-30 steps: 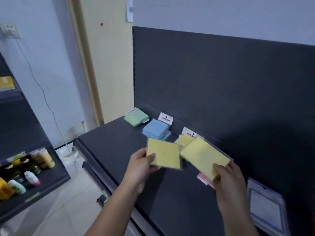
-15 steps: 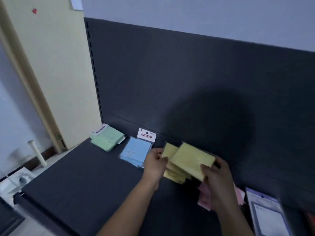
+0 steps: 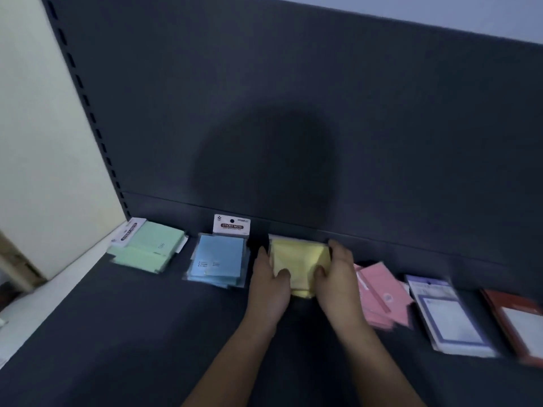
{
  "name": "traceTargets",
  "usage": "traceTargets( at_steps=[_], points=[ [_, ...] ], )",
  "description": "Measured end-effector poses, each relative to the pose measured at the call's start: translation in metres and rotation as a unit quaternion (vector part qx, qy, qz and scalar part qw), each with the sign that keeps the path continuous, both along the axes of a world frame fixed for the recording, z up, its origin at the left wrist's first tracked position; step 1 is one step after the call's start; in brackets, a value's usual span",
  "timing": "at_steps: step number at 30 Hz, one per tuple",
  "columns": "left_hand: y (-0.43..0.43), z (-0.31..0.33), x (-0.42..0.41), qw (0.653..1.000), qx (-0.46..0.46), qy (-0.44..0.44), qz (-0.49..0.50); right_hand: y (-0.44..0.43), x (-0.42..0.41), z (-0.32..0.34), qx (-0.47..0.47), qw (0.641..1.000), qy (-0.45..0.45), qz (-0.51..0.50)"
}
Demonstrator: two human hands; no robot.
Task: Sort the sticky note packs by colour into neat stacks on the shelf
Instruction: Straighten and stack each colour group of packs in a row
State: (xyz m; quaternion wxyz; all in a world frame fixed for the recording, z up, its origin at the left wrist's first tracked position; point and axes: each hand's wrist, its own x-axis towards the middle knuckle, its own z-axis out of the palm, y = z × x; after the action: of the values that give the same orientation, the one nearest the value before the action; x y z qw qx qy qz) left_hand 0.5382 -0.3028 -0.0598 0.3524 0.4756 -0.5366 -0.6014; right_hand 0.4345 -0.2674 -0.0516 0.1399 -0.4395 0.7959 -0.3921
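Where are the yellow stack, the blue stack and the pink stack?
yellow stack (image 3: 297, 258): head view, middle of top face.
blue stack (image 3: 219, 258): head view, centre of top pack.
pink stack (image 3: 383, 282): head view, top pack's face.

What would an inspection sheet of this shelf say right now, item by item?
Surface: dark shelf, flat, dimly lit.
Job's things: green packs, blue packs, yellow packs and pink packs in separate piles along the back; green and pink piles skewed.
Clutter: purple-bordered pack and red-bordered pack at the right end.
Hands: left hand and right hand grip the yellow packs from both sides.
Cables: nothing seen.
Surroundings: dark back panel; cream wall at left.
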Motion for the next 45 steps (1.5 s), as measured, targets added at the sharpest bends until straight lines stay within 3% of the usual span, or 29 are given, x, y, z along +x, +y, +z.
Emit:
traceTargets(
  at_steps=[4, 10, 18, 25, 32, 38, 45],
  points=[
    [0.006, 0.009, 0.0, 0.987, -0.129, -0.096, -0.015, 0.019, -0.007, 0.008, -0.031, 0.999, 0.032, 0.009],
    [0.048, 0.021, -0.037, 0.914, -0.363, -0.175, -0.056, 0.086, -0.039, 0.025, -0.051, 0.996, 0.078, 0.018],
    [0.157, 0.014, -0.131, 0.807, -0.48, -0.221, -0.263, 0.25, -0.121, 0.031, 0.022, 0.971, 0.185, -0.153],
    [0.278, -0.002, -0.209, 0.803, -0.45, -0.193, -0.339, 0.428, -0.178, 0.03, 0.082, 0.93, 0.189, -0.304],
    [0.379, -0.001, -0.28, 0.792, -0.456, -0.177, -0.366, 0.57, -0.221, 0.019, 0.061, 0.899, 0.178, -0.397],
    [0.407, 0.005, -0.32, 0.776, -0.469, -0.191, -0.377, 0.607, -0.256, 0.005, 0.048, 0.903, 0.165, -0.393],
    [0.403, -0.006, -0.387, 0.801, -0.422, -0.2, -0.374, 0.604, -0.312, -0.02, 0.056, 0.914, 0.149, -0.374]
  ],
)
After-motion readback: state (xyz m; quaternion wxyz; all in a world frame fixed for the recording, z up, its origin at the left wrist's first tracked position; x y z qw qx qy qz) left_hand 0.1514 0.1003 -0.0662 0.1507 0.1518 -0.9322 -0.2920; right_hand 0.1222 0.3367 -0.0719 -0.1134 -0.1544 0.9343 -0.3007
